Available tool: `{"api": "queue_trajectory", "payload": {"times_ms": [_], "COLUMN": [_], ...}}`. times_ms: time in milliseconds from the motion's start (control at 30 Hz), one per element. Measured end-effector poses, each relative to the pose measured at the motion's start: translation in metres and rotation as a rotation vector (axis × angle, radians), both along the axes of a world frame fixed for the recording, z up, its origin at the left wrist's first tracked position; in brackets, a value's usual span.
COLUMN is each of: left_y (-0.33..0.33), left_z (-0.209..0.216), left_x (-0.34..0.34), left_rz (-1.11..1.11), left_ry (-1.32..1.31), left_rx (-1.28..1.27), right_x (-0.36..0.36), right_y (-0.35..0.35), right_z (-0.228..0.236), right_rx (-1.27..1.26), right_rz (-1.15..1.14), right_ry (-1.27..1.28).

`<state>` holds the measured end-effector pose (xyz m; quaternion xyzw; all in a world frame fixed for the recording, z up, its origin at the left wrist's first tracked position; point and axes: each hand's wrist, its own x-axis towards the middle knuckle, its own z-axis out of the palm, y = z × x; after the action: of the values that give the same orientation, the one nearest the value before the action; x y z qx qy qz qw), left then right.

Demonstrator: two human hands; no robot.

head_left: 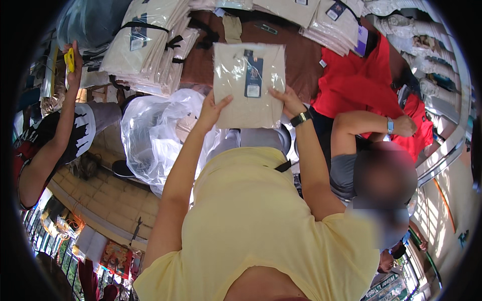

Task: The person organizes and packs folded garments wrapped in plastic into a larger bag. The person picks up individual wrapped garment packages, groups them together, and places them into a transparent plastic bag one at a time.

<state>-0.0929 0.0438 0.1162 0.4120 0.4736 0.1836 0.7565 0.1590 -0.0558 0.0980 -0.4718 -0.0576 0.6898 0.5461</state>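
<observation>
Between my two hands is a folded beige garment in a clear plastic bag (pixel 233 70), held up flat in front of me. A dark blue tag (pixel 254 75) with a white label shows through its front. My left hand (pixel 215 109) grips the lower left edge, thumb on the front. At the lower right edge my right hand (pixel 289 102) pinches the bag the same way; a dark watch (pixel 301 118) is on that wrist. The fingers behind the bag are hidden. Below and left of the package, a large clear plastic bag (pixel 150 130) stands with something beige inside.
Tied stacks of bagged beige garments (pixel 118 52) lie on the brown-covered table (pixel 201 67), with more stacks (pixel 321 25) at the far right. Red cloth (pixel 351 75) lies by a co-worker's arm (pixel 351 123) on the right. At left, another person's hand (pixel 75 65) holds a yellow tool.
</observation>
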Motion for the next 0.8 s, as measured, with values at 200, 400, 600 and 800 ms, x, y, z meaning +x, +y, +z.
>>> {"api": "queue_trajectory", "payload": {"times_ms": [200, 400, 600, 800], "left_y": [-0.004, 0.013, 0.041, 0.080], "left_z": [-0.040, -0.047, -0.053, -0.047], "left_x": [0.031, 0.031, 0.021, 0.008], "left_rz": [-0.100, -0.118, -0.131, -0.024], "left_ry": [0.155, 0.095, 0.280, 0.298], "left_rx": [0.059, 0.163, 0.316, 0.505], "right_x": [0.005, 0.006, -0.002, -0.023], "right_y": [-0.032, -0.012, 0.025, 0.073], "right_z": [-0.055, -0.038, -0.051, -0.036], "right_rx": [-0.113, -0.096, -0.104, -0.049], "right_rz": [-0.118, -0.126, -0.106, -0.134], "right_ry": [-0.175, -0.192, -0.170, -0.128]}}
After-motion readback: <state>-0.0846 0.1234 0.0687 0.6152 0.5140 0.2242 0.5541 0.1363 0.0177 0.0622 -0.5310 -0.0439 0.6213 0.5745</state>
